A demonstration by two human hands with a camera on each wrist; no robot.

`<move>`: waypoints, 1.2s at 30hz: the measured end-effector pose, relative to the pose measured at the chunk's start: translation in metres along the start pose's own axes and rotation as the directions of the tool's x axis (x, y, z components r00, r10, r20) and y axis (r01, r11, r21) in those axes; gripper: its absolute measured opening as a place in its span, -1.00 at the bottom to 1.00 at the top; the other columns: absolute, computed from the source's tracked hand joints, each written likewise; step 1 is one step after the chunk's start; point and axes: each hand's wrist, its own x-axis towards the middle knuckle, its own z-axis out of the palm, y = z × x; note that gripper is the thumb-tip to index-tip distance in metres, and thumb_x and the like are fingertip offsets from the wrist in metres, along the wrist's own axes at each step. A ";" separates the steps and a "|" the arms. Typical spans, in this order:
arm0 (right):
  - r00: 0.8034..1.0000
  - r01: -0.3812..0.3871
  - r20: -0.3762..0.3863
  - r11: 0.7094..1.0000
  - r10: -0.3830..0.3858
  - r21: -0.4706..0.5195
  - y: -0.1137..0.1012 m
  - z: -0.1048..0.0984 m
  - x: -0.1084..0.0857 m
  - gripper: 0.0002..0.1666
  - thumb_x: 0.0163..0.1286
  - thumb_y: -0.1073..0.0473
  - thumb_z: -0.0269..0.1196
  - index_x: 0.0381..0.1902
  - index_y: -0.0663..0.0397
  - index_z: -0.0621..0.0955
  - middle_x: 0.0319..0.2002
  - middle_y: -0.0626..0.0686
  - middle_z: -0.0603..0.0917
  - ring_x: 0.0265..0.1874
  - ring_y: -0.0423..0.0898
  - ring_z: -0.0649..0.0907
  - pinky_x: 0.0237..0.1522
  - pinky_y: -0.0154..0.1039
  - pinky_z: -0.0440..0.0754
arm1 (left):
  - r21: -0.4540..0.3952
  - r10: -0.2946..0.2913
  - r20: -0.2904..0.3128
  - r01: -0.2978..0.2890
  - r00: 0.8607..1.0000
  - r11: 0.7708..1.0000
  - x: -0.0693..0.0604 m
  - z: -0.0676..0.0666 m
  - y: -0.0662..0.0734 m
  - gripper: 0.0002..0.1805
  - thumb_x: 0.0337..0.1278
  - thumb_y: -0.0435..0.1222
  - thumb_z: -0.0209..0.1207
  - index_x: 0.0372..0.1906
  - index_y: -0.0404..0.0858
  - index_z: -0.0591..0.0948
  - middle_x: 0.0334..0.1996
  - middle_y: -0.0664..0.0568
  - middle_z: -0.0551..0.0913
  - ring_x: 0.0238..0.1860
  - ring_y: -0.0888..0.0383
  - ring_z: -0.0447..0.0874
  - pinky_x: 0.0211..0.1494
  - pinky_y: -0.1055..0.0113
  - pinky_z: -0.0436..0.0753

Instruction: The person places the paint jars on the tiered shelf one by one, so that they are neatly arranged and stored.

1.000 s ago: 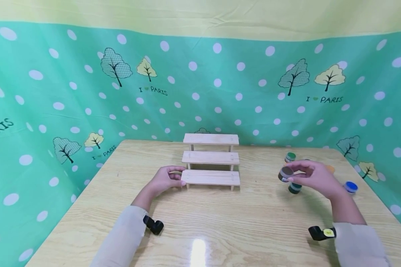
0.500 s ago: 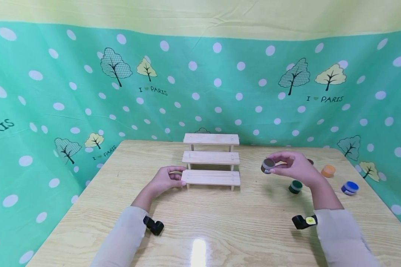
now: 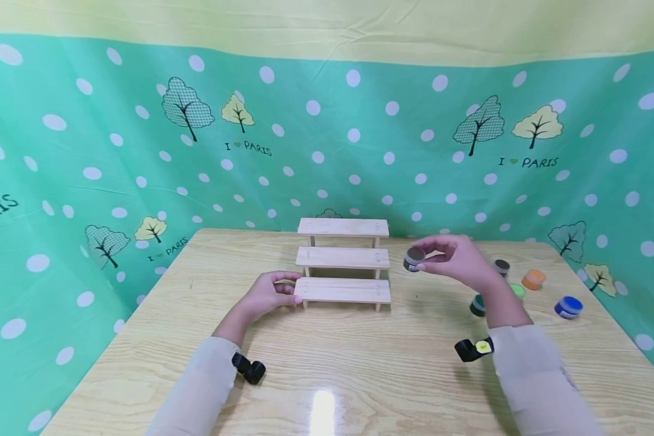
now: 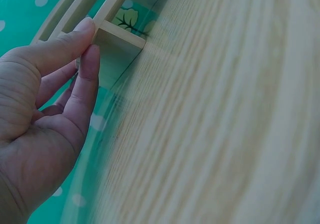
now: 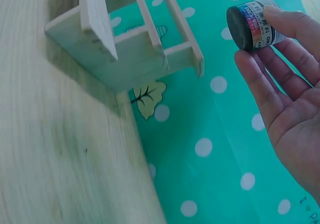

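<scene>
A three-step wooden rack [image 3: 342, 290] stands at the middle of the table. My left hand [image 3: 267, 295] holds the left end of its lowest step; in the left wrist view thumb and fingers of the left hand [image 4: 55, 98] pinch the wooden edge [image 4: 120, 33]. My right hand [image 3: 458, 261] pinches a small dark-lidded jar [image 3: 414, 259] in the air, just right of the middle step. The right wrist view shows that jar [image 5: 254, 24], with a printed label, between thumb and fingertips of the right hand [image 5: 295, 83], apart from the rack [image 5: 135, 53].
On the right of the table are a dark-lidded jar [image 3: 501, 267], an orange jar [image 3: 534, 279], a blue jar [image 3: 569, 307], a light green jar [image 3: 518, 290] and a dark green jar [image 3: 477, 305], partly behind my right arm. A dotted green curtain [image 3: 354, 157] hangs behind.
My right hand has carried the dark-lidded jar leftward and slightly up toward the rack, uncovering jars behind it. My left hand has stayed at the lowest step.
</scene>
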 end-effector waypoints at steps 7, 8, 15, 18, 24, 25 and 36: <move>0.998 0.055 -0.037 0.995 -0.052 0.081 -0.009 0.014 0.018 -0.49 0.18 0.29 0.45 0.09 0.29 0.61 -0.09 0.23 0.63 -0.15 0.07 0.72 -0.14 -0.22 0.69 | -0.004 -0.005 0.000 0.005 1.000 1.000 -0.001 0.000 0.000 -0.32 -0.16 -0.46 0.48 0.20 -0.31 0.55 -0.31 -0.13 0.64 -0.32 0.08 0.66 -0.26 0.26 0.70; 0.997 0.063 -0.048 0.994 -0.058 0.091 -0.010 0.017 0.021 -0.49 0.17 0.29 0.45 0.09 0.30 0.61 -0.09 0.23 0.64 -0.15 0.07 0.72 -0.13 -0.22 0.68 | -0.003 -0.004 -0.001 0.004 1.000 1.000 -0.001 0.000 0.000 -0.33 -0.16 -0.46 0.48 0.20 -0.31 0.54 -0.31 -0.13 0.64 -0.32 0.09 0.66 -0.26 0.25 0.70; 0.992 0.084 -0.097 0.994 -0.076 0.075 -0.019 0.030 0.036 -0.49 0.14 0.25 0.48 0.06 0.26 0.63 -0.10 0.21 0.65 -0.14 0.07 0.68 -0.11 -0.27 0.67 | -0.006 0.003 0.007 -0.003 1.000 1.000 0.000 0.000 -0.002 -0.31 -0.16 -0.44 0.49 0.21 -0.30 0.54 -0.30 -0.15 0.65 -0.31 0.06 0.67 -0.22 0.22 0.70; 0.992 0.092 -0.097 0.993 -0.084 0.076 -0.019 0.035 0.041 -0.50 0.15 0.25 0.47 0.07 0.26 0.64 -0.10 0.22 0.65 -0.14 0.11 0.68 -0.11 -0.29 0.67 | -0.010 0.000 0.011 0.000 1.000 1.000 0.001 0.000 -0.003 -0.31 -0.17 -0.44 0.49 0.21 -0.30 0.54 -0.30 -0.16 0.65 -0.32 0.05 0.67 -0.22 0.21 0.70; 0.988 0.128 -0.102 0.988 -0.119 0.087 -0.019 0.044 0.052 -0.51 0.16 0.26 0.47 0.07 0.24 0.65 -0.11 0.21 0.66 -0.14 0.11 0.68 -0.12 -0.27 0.67 | 0.001 0.007 0.007 -0.007 1.000 1.000 0.002 -0.001 -0.004 -0.30 -0.18 -0.43 0.50 0.21 -0.31 0.54 -0.31 -0.15 0.66 -0.32 0.06 0.67 -0.26 0.24 0.70; 0.987 0.133 -0.102 0.987 -0.124 0.086 -0.020 0.046 0.054 -0.51 0.15 0.26 0.47 0.07 0.23 0.65 -0.11 0.21 0.66 -0.15 0.10 0.69 -0.12 -0.26 0.67 | 0.001 0.008 0.006 -0.008 1.000 1.000 0.002 -0.001 -0.004 -0.30 -0.18 -0.43 0.50 0.21 -0.31 0.54 -0.31 -0.16 0.66 -0.32 0.06 0.67 -0.25 0.24 0.70; 0.984 0.148 -0.122 0.975 -0.129 0.166 -0.026 0.066 0.076 -0.52 0.14 0.28 0.47 0.04 0.26 0.65 -0.15 0.20 0.67 -0.17 0.11 0.69 -0.16 -0.22 0.69 | -0.002 -0.002 0.005 0.002 1.000 1.000 0.000 -0.001 -0.001 -0.30 -0.17 -0.45 0.49 0.21 -0.30 0.54 -0.29 -0.16 0.65 -0.31 0.05 0.67 -0.25 0.24 0.70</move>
